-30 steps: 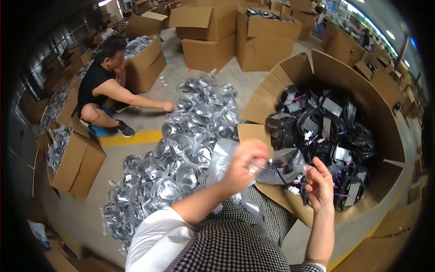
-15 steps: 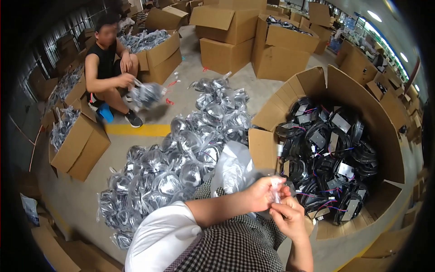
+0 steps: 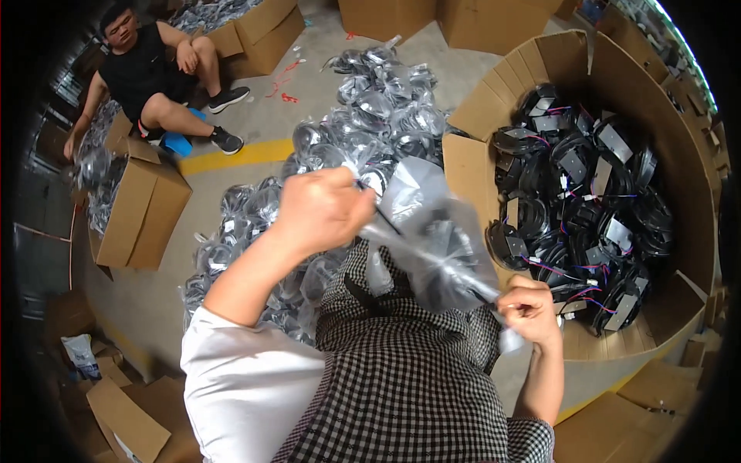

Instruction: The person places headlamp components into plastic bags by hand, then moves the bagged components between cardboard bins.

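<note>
Between my hands a clear plastic bag [image 3: 455, 231] with a dark coiled thing inside is stretched tight over my lap. My left hand [image 3: 324, 208] is closed in a fist on one twisted end of it. Lower and to the right, my right hand [image 3: 529, 309] pinches the other end, and a bit of plastic hangs below its fingers. Just beyond the bag lies some flat, greyish clear plastic film [image 3: 413, 185]. A large heap of bagged coils [image 3: 378, 108] covers the floor ahead and to the left, partly hidden by my left arm.
On the right stands a big open carton [image 3: 648, 92] filled with black cable coils [image 3: 571, 166] with metal plates and coloured wires. A seated person [image 3: 147, 69] at the far left reaches into a carton [image 3: 147, 216] of bagged pieces. A yellow line [image 3: 239, 157] crosses the floor.
My hands have moved apart, the left one up and leftward, drawing the bag taut. The seated person has swung a bagged bundle over to the left carton. My view has tilted downward.
</note>
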